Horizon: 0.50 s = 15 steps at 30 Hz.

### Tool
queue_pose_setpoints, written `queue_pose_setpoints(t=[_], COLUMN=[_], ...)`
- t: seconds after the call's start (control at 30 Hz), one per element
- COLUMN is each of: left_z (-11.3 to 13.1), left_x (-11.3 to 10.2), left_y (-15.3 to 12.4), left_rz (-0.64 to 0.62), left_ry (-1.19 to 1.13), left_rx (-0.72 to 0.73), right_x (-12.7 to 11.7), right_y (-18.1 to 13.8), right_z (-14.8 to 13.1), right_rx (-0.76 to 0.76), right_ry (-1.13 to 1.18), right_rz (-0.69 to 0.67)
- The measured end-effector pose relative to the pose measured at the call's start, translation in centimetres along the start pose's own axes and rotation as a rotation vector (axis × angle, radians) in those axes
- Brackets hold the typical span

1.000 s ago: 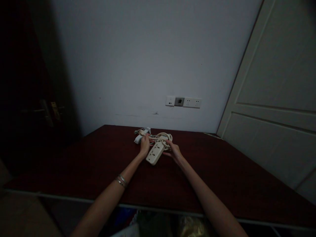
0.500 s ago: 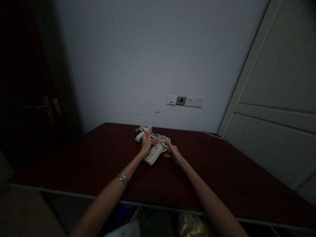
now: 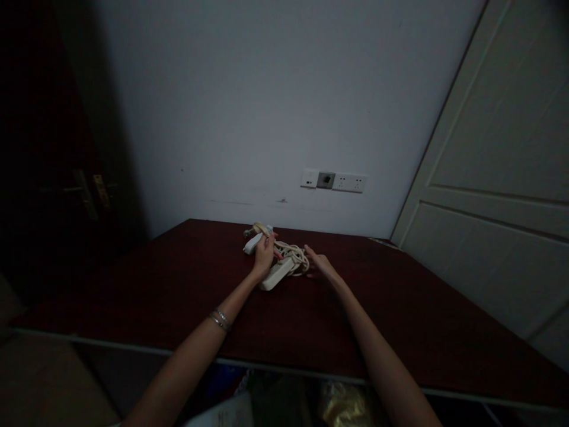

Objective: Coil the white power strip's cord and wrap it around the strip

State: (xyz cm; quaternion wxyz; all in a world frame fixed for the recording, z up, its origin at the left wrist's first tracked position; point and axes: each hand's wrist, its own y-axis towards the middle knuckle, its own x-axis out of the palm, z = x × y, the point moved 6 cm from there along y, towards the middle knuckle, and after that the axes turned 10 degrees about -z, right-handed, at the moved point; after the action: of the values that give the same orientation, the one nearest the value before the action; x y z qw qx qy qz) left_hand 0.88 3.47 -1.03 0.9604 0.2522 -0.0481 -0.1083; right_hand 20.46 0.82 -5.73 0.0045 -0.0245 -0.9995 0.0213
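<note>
A cream power strip point(image 3: 276, 274) lies on the dark red table point(image 3: 186, 284) with its cream cord point(image 3: 294, 255) bundled behind it. My left hand point(image 3: 264, 255), bracelets at the wrist, is closed on the cord above the strip's far end. Just right of the bundle is my right hand point(image 3: 323, 265), fingers stretched out and apart, fingertips next to the cord. A white plug-like piece point(image 3: 253, 242) lies behind my left hand.
A row of wall sockets point(image 3: 334, 181) sits on the pale wall above the table. A white panelled door point(image 3: 502, 178) stands at the right. At the left a dark door with a brass handle point(image 3: 84, 193) is in shadow. Dim items point(image 3: 342, 406) lie under the table's near edge.
My right hand has let go of the strip and cord and moved a little right, opening. The strip has shifted slightly away from me. My left hand stays on the cord.
</note>
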Motion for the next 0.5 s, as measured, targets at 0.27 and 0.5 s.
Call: queue_pose_setpoints(t=[0.27,0.5], left_z=[3.0,3.7], left_x=[1.9,3.0], left_y=[-1.3,-2.1], left_rz=[-0.204,-0.301], left_ry=[0.204,0.284], left_rx=[0.155,0.128], right_x=[0.1,6.8], right_y=[-5.0,-9.9], right_z=[-7.0,-12.2], right_rx=[-0.512,-0.826], right_ry=[-0.159,-0.531], right_rz=[0.07,-0.17])
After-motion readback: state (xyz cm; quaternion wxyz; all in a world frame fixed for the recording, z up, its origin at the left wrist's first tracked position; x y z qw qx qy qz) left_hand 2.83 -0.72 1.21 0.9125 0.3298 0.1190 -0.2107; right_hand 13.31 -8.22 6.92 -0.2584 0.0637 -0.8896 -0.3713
